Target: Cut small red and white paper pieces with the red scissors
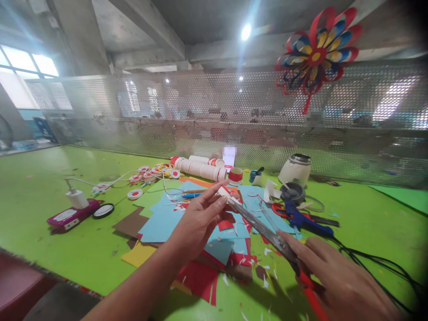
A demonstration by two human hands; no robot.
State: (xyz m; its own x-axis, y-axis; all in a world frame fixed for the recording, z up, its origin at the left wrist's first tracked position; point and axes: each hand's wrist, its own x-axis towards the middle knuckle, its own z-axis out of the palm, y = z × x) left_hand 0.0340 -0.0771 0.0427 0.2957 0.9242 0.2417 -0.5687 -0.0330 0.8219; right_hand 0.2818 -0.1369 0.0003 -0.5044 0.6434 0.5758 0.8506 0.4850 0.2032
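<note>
Between its thumb and fingers, my left hand pinches a small white and red paper piece. My right hand is wrapped round the red handles of a pair of scissors. The scissors' long grey blades point up and left, with their tips at the paper piece. Whether the blades are parted there is hard to make out. Beneath both hands lie light blue paper sheets, red paper and scattered white and red scraps.
Paper-wrapped tubes, a red and white roll and a phone stand at the back. On the right are a cream flask and a blue glue gun with a black cord. A purple power strip lies left. A paper flower hangs above.
</note>
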